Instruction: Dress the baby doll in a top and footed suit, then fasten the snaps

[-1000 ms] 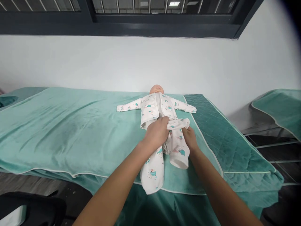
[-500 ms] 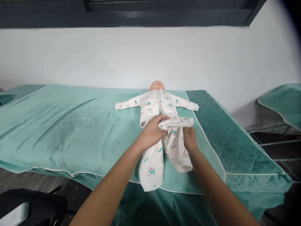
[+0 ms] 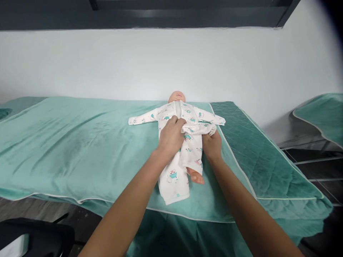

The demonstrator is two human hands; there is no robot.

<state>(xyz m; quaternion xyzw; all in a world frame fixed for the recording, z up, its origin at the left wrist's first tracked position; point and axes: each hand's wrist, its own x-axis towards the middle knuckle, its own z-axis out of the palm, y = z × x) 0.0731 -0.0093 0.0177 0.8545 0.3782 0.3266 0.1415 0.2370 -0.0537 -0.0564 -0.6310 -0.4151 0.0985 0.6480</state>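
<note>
A baby doll (image 3: 177,96) lies on its back on the green bed cover, head toward the wall. It wears a white printed long-sleeved top (image 3: 166,113), arms spread wide. White printed baby trousers (image 3: 191,148) cover its lower body. My left hand (image 3: 173,135) is closed on the waistband near the doll's middle. My right hand (image 3: 213,142) grips the same waistband on its right side, the fingers partly under the cloth. One bare doll foot (image 3: 196,176) sticks out of the right trouser leg. The left leg lies flat, its foot out of sight.
The light green cover (image 3: 72,142) spreads over the bed, with a darker quilted mattress (image 3: 254,153) at the right. A white wall (image 3: 107,64) stands behind. At lower left is a black chair (image 3: 40,232) with a white object (image 3: 16,246) on it. A metal rack (image 3: 321,160) stands at right.
Both hands have moved up toward the doll's chest, drawing the trouser waistband with them. The right leg has ridden up and the doll's foot now shows below its cuff.
</note>
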